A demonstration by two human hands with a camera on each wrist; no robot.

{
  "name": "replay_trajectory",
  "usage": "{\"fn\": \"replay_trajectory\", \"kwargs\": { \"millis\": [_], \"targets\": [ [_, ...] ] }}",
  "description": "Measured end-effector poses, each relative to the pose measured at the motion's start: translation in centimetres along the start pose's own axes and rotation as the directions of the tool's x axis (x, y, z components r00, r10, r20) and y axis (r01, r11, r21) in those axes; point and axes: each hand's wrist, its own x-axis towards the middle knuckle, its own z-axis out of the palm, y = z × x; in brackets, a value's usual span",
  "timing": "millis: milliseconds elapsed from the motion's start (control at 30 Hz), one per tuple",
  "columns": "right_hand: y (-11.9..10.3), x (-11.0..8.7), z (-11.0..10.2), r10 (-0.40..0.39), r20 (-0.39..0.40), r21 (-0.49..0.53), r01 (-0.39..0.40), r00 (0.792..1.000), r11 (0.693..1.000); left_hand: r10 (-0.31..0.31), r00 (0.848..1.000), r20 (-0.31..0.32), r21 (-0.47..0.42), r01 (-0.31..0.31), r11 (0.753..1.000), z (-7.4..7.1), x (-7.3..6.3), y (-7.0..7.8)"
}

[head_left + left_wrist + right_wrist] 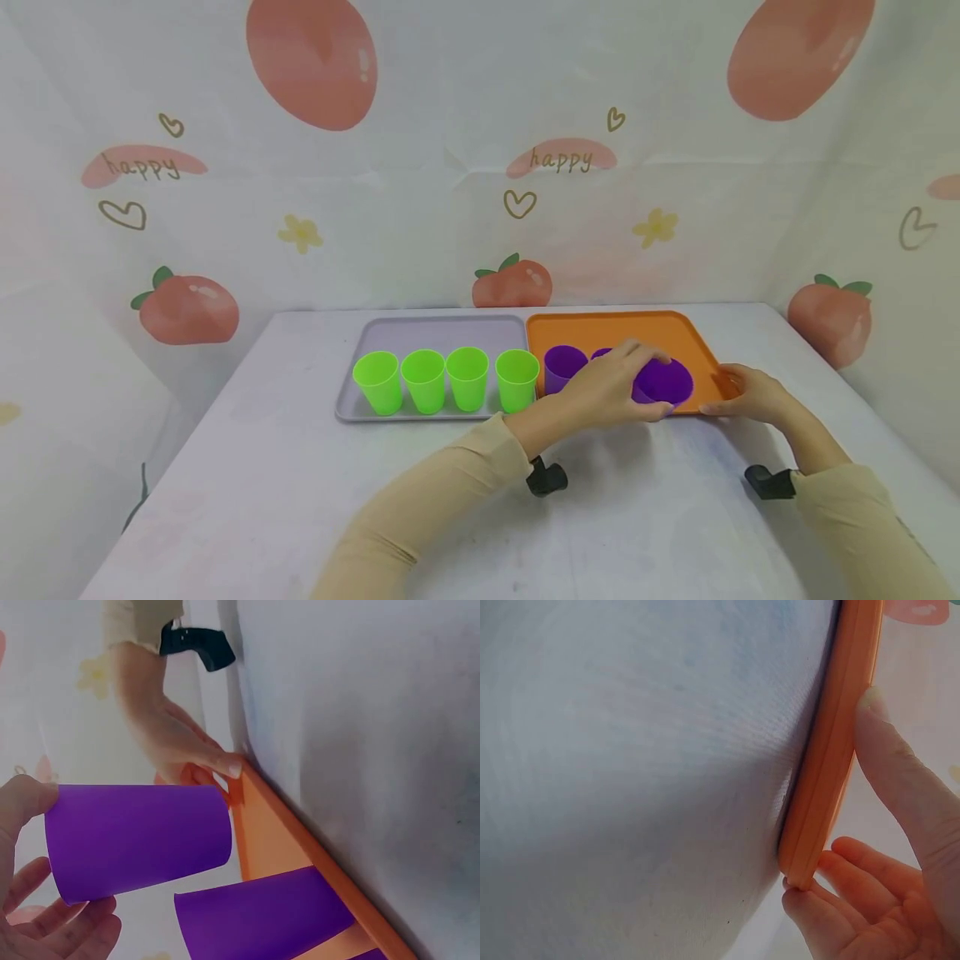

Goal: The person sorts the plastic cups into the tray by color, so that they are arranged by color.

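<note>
My left hand (611, 387) grips a purple cup (666, 383) by its rim, thumb on one side and fingers on the other. The left wrist view shows this purple cup (139, 840) above the orange tray (281, 814), apart from the second cup (262, 915) standing there. More purple cups (564, 367) stand on the tray to the left, one mostly hidden behind my left hand. At the tray's near right corner, my right hand (753, 396) holds the edge; in the right wrist view its thumb lies on the orange rim (829, 750) and its fingers curl at the corner.
A grey tray (442, 325) adjoins the orange one on the left and carries a row of several green cups (424, 383). Both trays lie on a white-covered table (300, 500), with a patterned cloth (420, 208) hanging behind.
</note>
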Motion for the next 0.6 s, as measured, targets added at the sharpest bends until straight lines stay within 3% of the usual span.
{"fn": "replay_trajectory", "kwargs": {
  "millis": [367, 600],
  "targets": [
    [-0.1, 0.0, -0.1, 0.003, 0.013, -0.003, -0.003, 1.0, 1.0, 0.019, 1.0, 0.011, 0.038, -0.019, 0.999, 0.9, 2.5, -0.2],
    [0.0, 0.1, -0.1, 0.023, 0.024, 0.01, -0.024, 0.999, 1.0, 0.009, 1.0, 0.008, 0.121, -0.01, 0.993, 1.8, 3.4, -0.7]
  ]
}}
